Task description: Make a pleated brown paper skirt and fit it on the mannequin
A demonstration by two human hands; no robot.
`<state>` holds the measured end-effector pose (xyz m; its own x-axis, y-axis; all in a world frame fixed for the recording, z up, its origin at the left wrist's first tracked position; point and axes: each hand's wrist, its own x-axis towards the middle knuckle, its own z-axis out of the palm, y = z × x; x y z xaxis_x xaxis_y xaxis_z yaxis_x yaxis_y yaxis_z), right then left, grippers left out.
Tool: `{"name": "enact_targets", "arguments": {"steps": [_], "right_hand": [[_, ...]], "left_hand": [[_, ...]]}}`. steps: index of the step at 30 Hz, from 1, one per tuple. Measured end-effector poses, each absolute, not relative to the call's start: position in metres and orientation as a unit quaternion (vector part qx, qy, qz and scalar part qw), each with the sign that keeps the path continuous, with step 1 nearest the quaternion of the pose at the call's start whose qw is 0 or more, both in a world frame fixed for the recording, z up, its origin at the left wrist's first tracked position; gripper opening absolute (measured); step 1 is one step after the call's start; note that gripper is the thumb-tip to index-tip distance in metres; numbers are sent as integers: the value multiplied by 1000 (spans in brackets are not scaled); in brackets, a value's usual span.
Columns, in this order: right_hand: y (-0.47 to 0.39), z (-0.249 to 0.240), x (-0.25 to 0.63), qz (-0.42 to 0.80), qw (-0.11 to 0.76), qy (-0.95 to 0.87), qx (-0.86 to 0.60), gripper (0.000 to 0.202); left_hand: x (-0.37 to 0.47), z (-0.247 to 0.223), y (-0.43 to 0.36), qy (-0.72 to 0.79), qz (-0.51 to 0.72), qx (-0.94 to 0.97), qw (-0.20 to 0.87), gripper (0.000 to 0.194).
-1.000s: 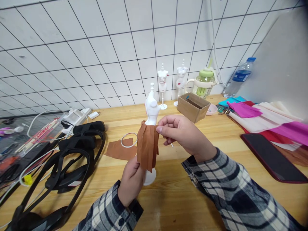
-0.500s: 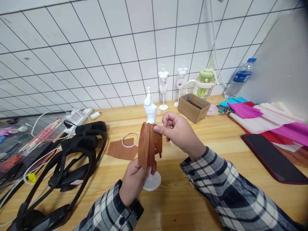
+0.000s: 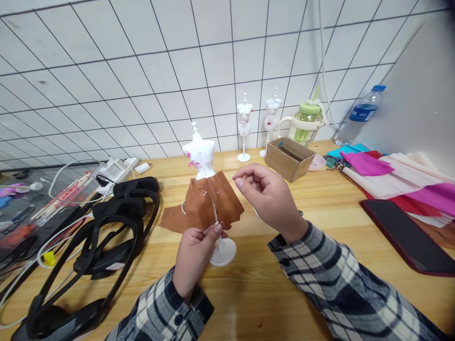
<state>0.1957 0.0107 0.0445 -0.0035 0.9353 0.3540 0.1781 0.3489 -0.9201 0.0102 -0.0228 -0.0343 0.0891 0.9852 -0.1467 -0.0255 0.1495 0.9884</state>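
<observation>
A small white dress form (image 3: 201, 154) on a round white base stands slightly tilted in front of me. Brown cloth (image 3: 227, 196) wraps its waist like a skirt, with a gap where the white pole shows. Low on that pole, by the cloth's lower edge, my left hand (image 3: 197, 253) is closed on the stand. To the right of the cloth, my right hand (image 3: 268, 196) is curled, with thumb and forefinger close together. Anything between those fingertips is too small to make out. A flat brown cloth piece (image 3: 170, 219) lies behind on the left.
Two more dress forms (image 3: 244, 121), a cardboard box (image 3: 289, 161), a green-lidded jug (image 3: 307, 123) and a water bottle (image 3: 360, 116) stand at the back. Coloured fabrics (image 3: 401, 177) and a phone (image 3: 408, 237) lie right. Black headsets (image 3: 103, 255) and cables fill the left.
The dress form has turned, and its torso has shifted left, bringing the pink-marked side and the gap in the cloth into view. My right hand's fingertips have come away from the cloth.
</observation>
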Motion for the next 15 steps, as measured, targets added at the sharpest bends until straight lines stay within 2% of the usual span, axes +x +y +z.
{"name": "enact_targets", "arguments": {"steps": [5, 10, 15], "right_hand": [[10, 41, 193, 329, 531, -635, -454, 12], [16, 21, 178, 495, 602, -422, -463, 24], [22, -4, 167, 598, 555, -338, -469, 28]], "left_hand": [[12, -32, -20, 516, 483, 460, 537, 36], [10, -30, -15, 532, 535, 412, 511, 41], [9, -29, -12, 510, 551, 368, 548, 43]]}}
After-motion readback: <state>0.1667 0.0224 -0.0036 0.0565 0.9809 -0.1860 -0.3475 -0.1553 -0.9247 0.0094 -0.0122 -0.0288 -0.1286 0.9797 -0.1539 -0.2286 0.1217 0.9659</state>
